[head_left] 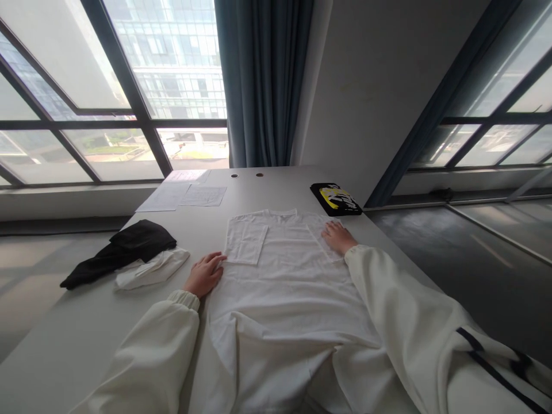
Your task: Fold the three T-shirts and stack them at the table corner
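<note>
A white T-shirt (287, 287) lies spread on the table, its collar away from me. Both sleeves are folded inward over the body, and the lower part is rumpled toward me. At the shirt's left edge, just below the folded sleeve, rests my left hand (204, 275), fingers stretched out and touching the fabric. My right hand (338, 237) lies on the folded right sleeve near the shoulder, palm down with its fingers extended. Neither hand visibly grips anything.
Left of the shirt, a black garment (129, 247) and a crumpled white cloth (153, 269) lie on the white table (263, 195). Paper sheets (202, 195) sit at the far left. A folded black garment with yellow and white print (336, 199) lies near the right edge.
</note>
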Demonstrator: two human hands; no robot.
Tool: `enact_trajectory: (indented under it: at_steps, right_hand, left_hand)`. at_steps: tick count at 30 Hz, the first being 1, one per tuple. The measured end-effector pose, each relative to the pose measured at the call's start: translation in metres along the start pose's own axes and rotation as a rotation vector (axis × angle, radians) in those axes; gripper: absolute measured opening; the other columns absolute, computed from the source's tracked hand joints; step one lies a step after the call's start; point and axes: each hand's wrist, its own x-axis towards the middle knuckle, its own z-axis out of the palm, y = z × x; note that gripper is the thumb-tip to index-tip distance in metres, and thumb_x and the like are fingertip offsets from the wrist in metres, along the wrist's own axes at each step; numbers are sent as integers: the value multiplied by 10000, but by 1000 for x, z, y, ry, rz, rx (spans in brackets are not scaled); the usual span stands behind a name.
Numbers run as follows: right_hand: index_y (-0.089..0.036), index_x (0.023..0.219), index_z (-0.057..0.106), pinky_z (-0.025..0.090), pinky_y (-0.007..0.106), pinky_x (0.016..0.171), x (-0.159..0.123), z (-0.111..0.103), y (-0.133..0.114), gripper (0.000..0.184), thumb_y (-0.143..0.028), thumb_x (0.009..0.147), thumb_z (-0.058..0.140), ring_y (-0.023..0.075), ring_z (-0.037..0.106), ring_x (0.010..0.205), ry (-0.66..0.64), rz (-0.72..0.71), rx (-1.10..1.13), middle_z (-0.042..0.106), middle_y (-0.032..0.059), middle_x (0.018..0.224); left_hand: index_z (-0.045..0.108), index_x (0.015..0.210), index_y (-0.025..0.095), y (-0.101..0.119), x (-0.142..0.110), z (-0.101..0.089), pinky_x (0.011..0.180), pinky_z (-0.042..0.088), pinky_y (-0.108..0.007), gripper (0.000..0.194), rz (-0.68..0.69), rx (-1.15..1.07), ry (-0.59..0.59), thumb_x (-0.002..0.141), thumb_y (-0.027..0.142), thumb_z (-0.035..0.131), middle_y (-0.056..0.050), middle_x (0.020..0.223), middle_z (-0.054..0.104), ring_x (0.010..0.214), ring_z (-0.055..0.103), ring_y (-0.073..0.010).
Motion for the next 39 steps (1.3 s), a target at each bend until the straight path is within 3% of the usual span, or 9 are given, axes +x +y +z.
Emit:
enact_trajectory:
  at_steps: [4, 8, 12, 16, 20, 25, 29, 32, 39]
  right_hand:
    - [-264, 1689, 292, 229, 667, 1243, 4, 16, -13, 696, -563, 1064, 224, 380, 236, 1599, -35, 153, 36, 201, 129, 1769]
    - [-372, 1693, 250, 169, 694, 1244, -6, 15, -14, 683, -628, 1062, 200, 394, 170, 1616, -80, 107, 38, 123, 79, 1791]
    - [-372, 1693, 249, 173, 687, 1254, -25, 11, -17, 665, -600, 1071, 194, 383, 146, 1627, -106, 6, 2, 113, 67, 1792]
    - [-337, 1705, 218, 185, 686, 1260, -58, 19, -22, 673, -557, 1069, 247, 381, 182, 1621, -64, -55, -36, 164, 76, 1780]
    - [-243, 1717, 183, 196, 638, 1283, -101, 26, -20, 715, -525, 1067, 280, 357, 193, 1623, -23, -145, -45, 191, 113, 1768]
    - [-269, 1710, 223, 228, 583, 1295, -159, 28, 8, 698, -514, 1068, 349, 320, 222, 1618, -3, -348, 17, 226, 98, 1756]
    - [-279, 1691, 301, 252, 569, 1293, -188, 26, 28, 643, -483, 1084, 357, 311, 248, 1611, 22, -379, 62, 240, 92, 1750]
    - [-281, 1674, 349, 254, 569, 1294, -192, 26, 30, 620, -474, 1086, 375, 317, 260, 1607, 39, -370, 57, 248, 87, 1746]
    - [-300, 1684, 319, 246, 589, 1289, -181, 30, 28, 634, -508, 1087, 365, 326, 257, 1608, 42, -384, 54, 260, 68, 1746]
  left_hand:
    - [688, 1365, 327, 1, -2, -1, 1150, 463, -527, 444, 21, -1, 9, 960, 353, 508, -61, 1513, 604, 1385, 565, -294]
    - [735, 1308, 338, 2, -4, -2, 1136, 469, -530, 398, 79, 16, 21, 985, 370, 504, -74, 1571, 537, 1346, 593, -305]
    - [730, 1299, 334, 7, -6, -1, 1137, 466, -529, 386, 161, 70, 41, 1002, 337, 484, -63, 1591, 533, 1419, 537, -308]
    - [683, 1373, 324, 14, -7, 3, 1197, 409, -518, 425, 236, 99, 24, 1006, 295, 469, -54, 1547, 596, 1504, 462, -283]
    - [627, 1456, 294, 16, -7, 8, 1237, 370, -504, 475, 260, 116, -7, 1015, 316, 452, -56, 1588, 557, 1535, 426, -278]
    - [550, 1541, 270, 13, -11, 15, 1241, 383, -497, 533, 255, 89, -38, 1029, 361, 432, -79, 1635, 496, 1530, 436, -276]
    - [470, 1604, 244, 10, -21, 25, 1275, 314, -527, 598, 227, 112, -55, 1039, 431, 413, -86, 1686, 412, 1583, 340, -299]
    - [423, 1634, 232, 11, -27, 30, 1291, 267, -538, 645, 185, 137, -69, 1044, 492, 394, -85, 1714, 352, 1602, 290, -310]
    - [411, 1644, 210, 18, -33, 28, 1298, 274, -477, 651, 97, 209, -78, 1055, 483, 370, -74, 1715, 346, 1585, 339, -278]
